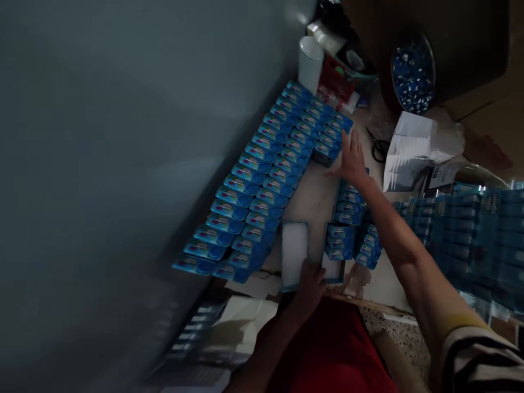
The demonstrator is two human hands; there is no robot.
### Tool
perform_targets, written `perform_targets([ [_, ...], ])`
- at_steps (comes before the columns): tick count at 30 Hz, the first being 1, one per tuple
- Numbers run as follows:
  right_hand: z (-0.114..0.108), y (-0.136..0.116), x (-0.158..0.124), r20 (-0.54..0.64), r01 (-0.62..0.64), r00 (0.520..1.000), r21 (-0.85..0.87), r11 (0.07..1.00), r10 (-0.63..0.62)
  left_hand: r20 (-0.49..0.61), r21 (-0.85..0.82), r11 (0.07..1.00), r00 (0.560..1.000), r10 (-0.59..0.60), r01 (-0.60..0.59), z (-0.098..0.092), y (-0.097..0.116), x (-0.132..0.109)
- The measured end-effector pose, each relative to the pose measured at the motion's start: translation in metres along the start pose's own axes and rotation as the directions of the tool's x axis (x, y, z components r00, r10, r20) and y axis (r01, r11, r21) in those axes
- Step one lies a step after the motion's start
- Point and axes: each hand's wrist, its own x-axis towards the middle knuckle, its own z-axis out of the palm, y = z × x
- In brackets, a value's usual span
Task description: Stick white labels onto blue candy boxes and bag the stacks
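My right hand (pixel 352 159) is spread beside the short row of packs (pixel 327 148), gripping nothing I can see; a brush of the fingers could topple that row. My left hand (pixel 311 285) lies at the rim of the part-filled box (pixel 333 268); whether it grips, I cannot tell. Uneven pressure there might tilt the box and unsettle its packs. They're blue, with pale lettering and reddish spots, most lined in long overlapping rows on the table (pixel 313 191), near the wall (pixel 123 136).
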Motion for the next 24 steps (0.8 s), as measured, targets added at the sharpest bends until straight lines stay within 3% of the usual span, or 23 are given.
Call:
perform_targets([
  [2, 0.018, 0.002, 0.039, 0.056, 0.015, 0.998, -0.067, 0.998, -0.012, -0.059, -0.002, 1.000, 0.998, -0.019, 0.019, -0.006, 0.005, -0.008],
  [4, 0.034, -0.002, 0.057, 0.072, 0.029, 0.997, -0.125, 0.992, -0.020, -0.109, -0.008, 0.998, 0.992, -0.061, 0.061, -0.017, 0.012, -0.017],
  [9, 0.050, -0.018, 0.042, -0.019, 0.062, 0.998, -0.176, 0.983, -0.066, -0.096, 0.006, 0.982, 0.978, -0.186, 0.188, -0.056, 0.027, -0.048],
  [12, 0.046, -0.027, 0.028, 0.008, 0.079, 0.997, -0.188, 0.979, -0.078, -0.130, 0.007, 0.962, 0.954, -0.268, 0.272, -0.070, 0.028, -0.064],
  [16, 0.036, -0.030, 0.036, 0.066, 0.047, 0.997, -0.216, 0.975, -0.033, -0.211, -0.059, 0.922, 0.898, -0.385, 0.382, -0.067, 0.021, -0.068],
  [21, 0.028, -0.029, 0.061, 0.096, 0.017, 0.995, -0.123, 0.992, -0.005, -0.119, -0.125, 0.951, 0.947, -0.297, 0.282, -0.059, 0.028, -0.041],
  [24, 0.005, -0.042, 0.035, 0.054, 0.001, 0.999, -0.118, 0.993, 0.005, -0.077, -0.174, 0.950, 0.959, -0.274, 0.258, -0.063, 0.033, -0.033],
])
